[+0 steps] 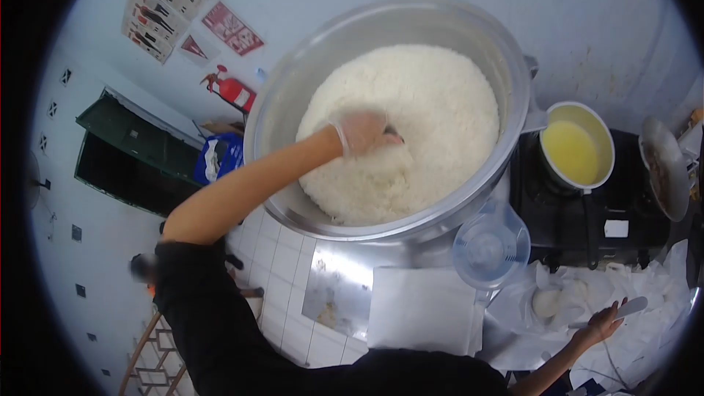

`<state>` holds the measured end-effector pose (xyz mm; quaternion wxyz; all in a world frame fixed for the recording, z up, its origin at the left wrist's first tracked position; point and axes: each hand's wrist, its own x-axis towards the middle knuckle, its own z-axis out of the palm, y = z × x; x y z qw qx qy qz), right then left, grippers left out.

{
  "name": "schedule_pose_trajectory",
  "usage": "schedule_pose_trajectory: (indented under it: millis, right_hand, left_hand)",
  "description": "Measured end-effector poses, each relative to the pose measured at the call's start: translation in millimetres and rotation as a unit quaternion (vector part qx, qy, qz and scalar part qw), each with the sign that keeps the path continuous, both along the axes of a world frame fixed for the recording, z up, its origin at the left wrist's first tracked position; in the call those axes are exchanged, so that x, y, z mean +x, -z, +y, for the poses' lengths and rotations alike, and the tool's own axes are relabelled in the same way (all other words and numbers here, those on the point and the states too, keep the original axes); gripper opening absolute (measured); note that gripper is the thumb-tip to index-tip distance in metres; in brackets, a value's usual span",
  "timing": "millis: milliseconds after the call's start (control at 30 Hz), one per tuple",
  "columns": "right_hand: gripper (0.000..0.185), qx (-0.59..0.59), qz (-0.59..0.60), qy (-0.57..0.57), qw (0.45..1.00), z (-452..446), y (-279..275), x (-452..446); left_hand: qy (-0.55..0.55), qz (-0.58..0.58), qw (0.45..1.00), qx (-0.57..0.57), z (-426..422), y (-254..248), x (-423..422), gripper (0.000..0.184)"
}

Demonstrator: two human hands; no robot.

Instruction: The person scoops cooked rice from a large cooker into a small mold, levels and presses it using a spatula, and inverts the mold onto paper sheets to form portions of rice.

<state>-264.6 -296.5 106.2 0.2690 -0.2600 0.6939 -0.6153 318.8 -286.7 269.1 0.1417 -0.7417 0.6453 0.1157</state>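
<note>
While over rice [440, 95], one gloved hand [364, 132].

This is looking like a kitchen for bulk cooking; a huge metal pot [286, 95] is holding a great mass of white rice [440, 117]; a black stove [623, 202] is bearing a saucepan [598, 132] of yellow liquid [570, 152] and a shallow pan [661, 169]; a clear jug [490, 249] is standing nearby; posters [158, 18] and a red fire extinguisher [235, 94] are lining the wall, suggesting a workplace; pale tiles [275, 253] are covering the floor.
</note>
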Motion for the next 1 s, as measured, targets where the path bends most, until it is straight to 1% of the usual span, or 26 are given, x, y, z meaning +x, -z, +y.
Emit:
schedule_pose_trajectory:
  millis: [33,67,133,167,200,233,267,333,400,433,467,500,533,567,600,633,667,700,800,833,900,1000]
  right_hand:
    - [0.044,-0.004,-0.004,0.02,1.0,-4.2,-1.3,-3.2]
    - [0.046,0.014,-0.005,-0.003,1.0,-5.3,6.1,-17.8]
    - [0.052,0.048,-0.003,-0.05,0.998,-7.5,14.0,-42.2]
    - [0.054,-0.022,-0.014,-0.085,0.996,-10.9,18.1,-48.7]
    - [0.057,-0.092,-0.02,-0.122,0.988,-13.4,10.7,-50.6]
    - [0.06,-0.106,-0.026,-0.17,0.979,-11.5,-22.8,-32.2]
    - [0.062,-0.119,-0.031,-0.221,0.968,-12.7,-64.6,-5.6]
    - [0.057,-0.156,-0.022,-0.314,0.936,-30.0,-112.8,20.5]
    - [0.052,-0.25,0.096,-0.432,0.861,-46.4,-154.9,58.1]
    - [0.052,-0.265,0.097,-0.494,0.822,-47.9,-180.9,86.9]
    - [0.052,-0.278,0.099,-0.552,0.78,-45.8,-209.1,119.8]
    - [0.049,-0.311,0.075,-0.619,0.717,-47.5,-233.8,154.1]
    - [0.053,-0.278,0.062,-0.677,0.678,-45.0,-255.5,186.7]
    - [0.055,-0.323,0.083,-0.704,0.627,-49.4,-267.4,222.3]
    - [0.054,-0.293,0.058,-0.748,0.592,-51.9,-279.1,249.8]
    - [0.054,-0.292,0.089,-0.761,0.572,-58.0,-287.1,273.6]
    - [0.054,-0.303,0.109,-0.76,0.564,-65.5,-291.0,296.6]
    - [0.054,-0.313,0.129,-0.76,0.555,-70.7,-291.4,314.3]
    - [0.052,-0.34,0.166,-0.726,0.574,-75.2,-289.4,341.1]
    - [0.051,-0.338,0.18,-0.715,0.584,-73.2,-291.5,344.6]
    - [0.049,-0.332,0.206,-0.694,0.605,-66.3,-292.6,349.4]
    - [0.047,-0.419,0.307,-0.603,0.605,-62.8,-289.8,357.5]
  left_hand:
    - [0.011,0.091,0.996,0.013,7.1,1.9,-5.0,0.053]
    - [0.001,0.103,0.994,0.018,10.9,-0.9,-6.1,0.054]
    - [-0.016,0.127,0.991,0.04,17.5,-31.4,-24.6,0.055]
    - [-0.016,0.135,0.991,0.008,20.1,-36.8,-20.4,0.057]
    - [-0.018,0.147,0.989,-0.025,25.4,-37.4,-11.1,0.059]
    - [-0.021,0.163,0.985,-0.057,31.7,-38.9,-5.6,0.061]
    - [-0.035,0.184,0.981,-0.054,34.5,-55.4,-7.6,0.063]
    - [-0.067,0.227,0.971,-0.044,41.3,-108.8,-16.3,0.068]
    - [-0.048,0.231,0.961,-0.146,57.9,-140.3,-20.7,0.069]
    - [-0.034,0.229,0.952,-0.198,61.1,-152.5,-20.5,0.07]
    - [-0.017,0.246,0.945,-0.217,60.5,-159.7,-17.2,0.071]
    - [0.001,0.264,0.936,-0.233,58.9,-164.4,-13.5,0.072]
    - [0.018,0.282,0.927,-0.247,58.9,-167.9,-12.2,0.072]
    - [0.037,0.337,0.91,-0.238,57.0,-170.2,-16.7,0.068]
    - [0.048,0.339,0.907,-0.245,53.5,-168.2,-16.0,0.067]
    - [0.059,0.34,0.904,-0.252,49.0,-161.8,-11.7,0.066]
    - [0.069,0.342,0.9,-0.259,46.5,-158.3,-10.6,0.065]
    - [0.064,0.371,0.891,-0.252,48.1,-157.2,-14.4,0.061]
    - [0.076,0.329,0.9,-0.276,50.7,-152.1,-10.4,0.061]
    - [0.044,0.306,0.903,-0.297,50.8,-147.7,-9.3,0.064]
    - [0.043,0.311,0.9,-0.303,51.2,-141.9,-11.3,0.066]
    - [0.047,0.32,0.896,-0.304,56.0,-145.2,-24.2,0.064]
